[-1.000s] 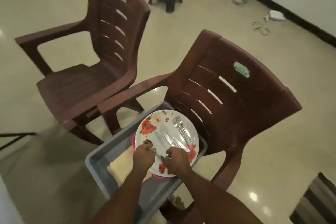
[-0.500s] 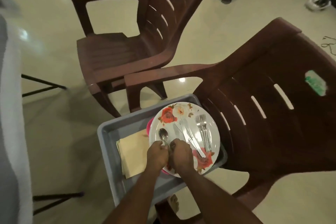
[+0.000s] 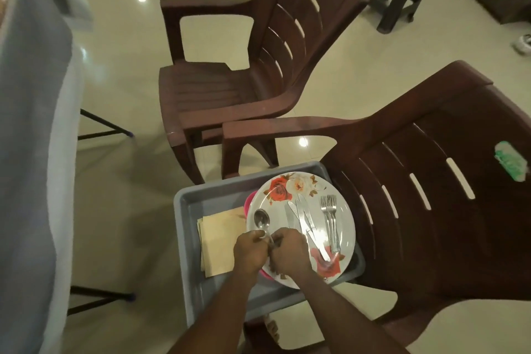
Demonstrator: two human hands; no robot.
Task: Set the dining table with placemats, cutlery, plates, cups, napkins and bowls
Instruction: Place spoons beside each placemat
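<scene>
Both hands are meeting over the near edge of a flowered plate, which is sitting in a grey tray on the seat of a brown chair. The left hand is curling its fingers round the handle of a spoon, and the right hand, pressed just beside it, is also curling in at the same handle; whether it is gripping the spoon too or only steadying it, I cannot tell.

The spoon is lying with its long axis running straight away from the hands, bowl pointing out across the plate, handle end buried between the knuckles. Both hands are equally close to it, so either could carry it off.

Just to the right of the right hand, knives are lying on the plate at a slant, tips pointing away, and beyond them forks are lying nearly parallel, tines also away. To the left of the left hand, folded napkins are resting in the tray. Well off to the left, the cloth-covered table is waiting, so the spoon will probably need swinging leftward.
</scene>
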